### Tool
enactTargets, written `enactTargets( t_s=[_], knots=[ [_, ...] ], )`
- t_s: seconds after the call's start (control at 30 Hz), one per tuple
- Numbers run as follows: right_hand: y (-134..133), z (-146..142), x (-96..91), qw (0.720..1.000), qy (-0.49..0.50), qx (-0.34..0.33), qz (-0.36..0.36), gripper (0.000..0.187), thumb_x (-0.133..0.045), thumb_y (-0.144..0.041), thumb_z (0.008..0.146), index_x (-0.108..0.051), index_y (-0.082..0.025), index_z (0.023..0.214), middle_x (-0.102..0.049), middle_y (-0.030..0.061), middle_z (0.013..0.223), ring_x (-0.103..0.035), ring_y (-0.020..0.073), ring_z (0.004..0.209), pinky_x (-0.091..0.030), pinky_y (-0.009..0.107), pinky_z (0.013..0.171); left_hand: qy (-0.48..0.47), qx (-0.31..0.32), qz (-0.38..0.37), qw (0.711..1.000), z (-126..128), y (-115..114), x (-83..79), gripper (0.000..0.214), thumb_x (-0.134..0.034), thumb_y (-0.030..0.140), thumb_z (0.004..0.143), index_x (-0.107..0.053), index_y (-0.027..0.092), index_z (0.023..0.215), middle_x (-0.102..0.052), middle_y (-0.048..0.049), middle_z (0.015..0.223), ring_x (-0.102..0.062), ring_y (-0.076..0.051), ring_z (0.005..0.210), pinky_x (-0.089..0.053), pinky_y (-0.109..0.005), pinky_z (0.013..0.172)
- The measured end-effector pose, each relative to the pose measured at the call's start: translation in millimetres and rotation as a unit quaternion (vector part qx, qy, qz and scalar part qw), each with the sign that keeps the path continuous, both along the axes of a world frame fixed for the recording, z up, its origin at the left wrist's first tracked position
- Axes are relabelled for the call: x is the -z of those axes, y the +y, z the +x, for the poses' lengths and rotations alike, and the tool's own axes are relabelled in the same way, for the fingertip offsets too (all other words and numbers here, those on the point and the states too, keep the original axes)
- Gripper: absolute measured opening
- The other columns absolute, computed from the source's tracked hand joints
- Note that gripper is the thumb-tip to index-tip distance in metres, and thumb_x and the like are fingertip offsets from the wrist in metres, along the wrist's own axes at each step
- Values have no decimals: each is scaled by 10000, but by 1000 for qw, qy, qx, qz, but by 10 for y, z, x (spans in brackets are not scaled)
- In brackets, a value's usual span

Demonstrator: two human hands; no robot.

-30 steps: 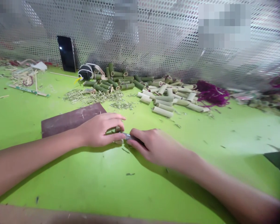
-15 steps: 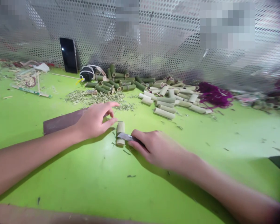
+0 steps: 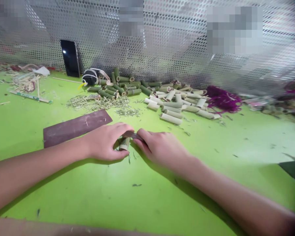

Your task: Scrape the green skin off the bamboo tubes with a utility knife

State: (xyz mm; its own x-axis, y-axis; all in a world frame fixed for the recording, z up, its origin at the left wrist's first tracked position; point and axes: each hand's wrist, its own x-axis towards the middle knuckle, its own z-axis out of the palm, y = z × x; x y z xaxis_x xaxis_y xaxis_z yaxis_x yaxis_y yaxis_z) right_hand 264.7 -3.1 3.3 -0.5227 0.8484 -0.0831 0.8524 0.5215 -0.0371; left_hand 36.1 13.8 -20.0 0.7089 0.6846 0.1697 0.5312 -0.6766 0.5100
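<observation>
My left hand (image 3: 104, 141) grips a short bamboo tube (image 3: 124, 144) end to end, with the thumb at its near end and the fingers over the far end. The tube lies on the green table. In my right hand (image 3: 163, 147) is a utility knife (image 3: 139, 137), held in a closed fist. Its blade lies over the far part of the tube, close to my left fingers; whether it touches the bamboo I cannot tell. Just behind my left wrist rests a brown strip of sandpaper (image 3: 76, 127).
Green bamboo tubes (image 3: 134, 92) and paler, scraped tubes (image 3: 170, 118) are piled at the back, beside a heap of shavings (image 3: 95, 102). A phone (image 3: 70, 59) leans on the perforated metal screen (image 3: 162, 39). Purple string (image 3: 223, 100) lies at the right.
My left hand has come down and closed on the bamboo tube, uncovering the sandpaper's far end. The knife blade has shifted from the tube's near part to its far part.
</observation>
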Motion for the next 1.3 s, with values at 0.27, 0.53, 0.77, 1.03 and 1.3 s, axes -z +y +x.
enactTargets(
  t_s=[0.27,0.53,0.77,1.03,1.3],
  knots=[
    [8,4,-16,1000,24,-3,-8,319,-410,-403,1087,-600,-202,928,-621,3,637,-479,137,487,-265,270,517,-4,-4,-20,1000,-9,46,30,573,-690,557,906,-532,208,1331,-670,-130,1312,-685,-302,1107,-565,-450,911],
    [-16,-28,-39,997,39,1,-68,303,-436,-376,1087,-608,-191,920,-647,4,664,-516,128,494,-294,259,514,13,13,35,999,-17,57,54,491,-656,590,919,-576,204,1213,-667,-134,1274,-701,-279,1012,-579,-413,836],
    [-85,-7,-64,995,47,-28,-85,281,-465,-373,1082,-611,-197,920,-659,1,685,-512,121,506,-240,283,535,17,25,44,999,-27,39,30,328,-612,523,951,-665,219,1061,-645,-118,1275,-701,-245,918,-558,-362,759],
    [-106,15,-64,995,42,-31,-90,288,-456,-386,1079,-614,-198,928,-652,4,674,-503,128,511,-238,280,537,-31,41,55,997,-33,50,56,363,-661,552,941,-702,219,1080,-651,-166,1368,-647,-349,1235,-546,-461,974],
    [-94,20,-23,994,47,-40,-90,280,-445,-380,1082,-616,-201,953,-674,9,699,-542,138,517,-291,279,536,-79,70,179,978,-9,18,28,307,-483,376,1076,-700,224,921,-703,-111,1273,-658,-257,1143,-508,-415,986]
  ],
)
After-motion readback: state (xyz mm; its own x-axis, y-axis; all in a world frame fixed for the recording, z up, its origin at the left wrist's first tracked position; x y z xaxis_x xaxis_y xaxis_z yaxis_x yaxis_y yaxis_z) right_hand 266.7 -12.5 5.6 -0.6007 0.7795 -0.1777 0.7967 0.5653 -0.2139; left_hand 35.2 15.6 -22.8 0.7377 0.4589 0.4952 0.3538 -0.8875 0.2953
